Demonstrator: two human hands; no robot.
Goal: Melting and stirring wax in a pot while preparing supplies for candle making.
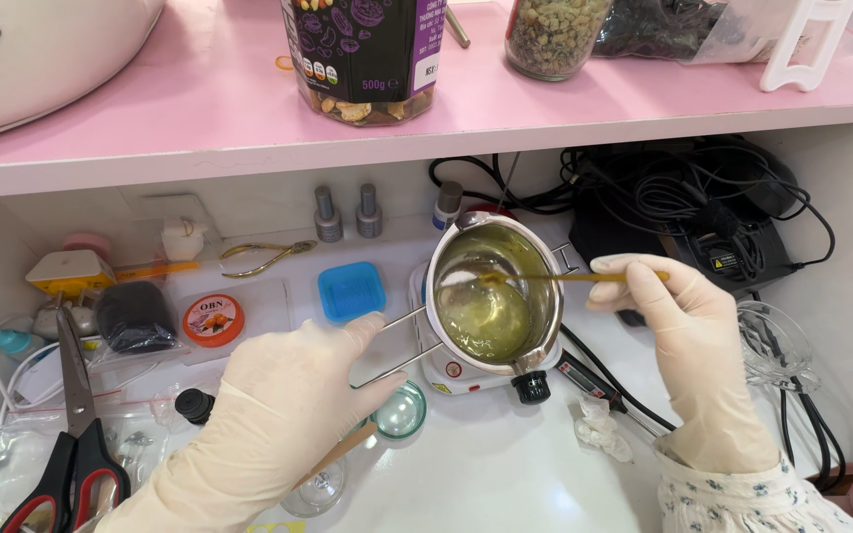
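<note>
A small steel melting pot (541, 259) with yellow-green liquid sits tilted on a white electric warmer (466, 373) in the middle of the white desk. My gloved left hand (283, 405) grips the pot's wire handle (402, 336). My gloved right hand (688, 341) holds a thin wooden stick (565, 278) by its right end; the stick's tip dips into the pot. A round glass mould (402, 410) lies just below the handle, beside my left hand.
A pink shelf (199, 109) with jars overhangs the back. Red-handled scissors (73, 454), a blue square mould (351, 291), an orange round tin (212, 318), nail polish bottles (328, 214) and nippers (267, 257) lie left. Tangled black cables (683, 197) and a thermometer probe (594, 380) lie right.
</note>
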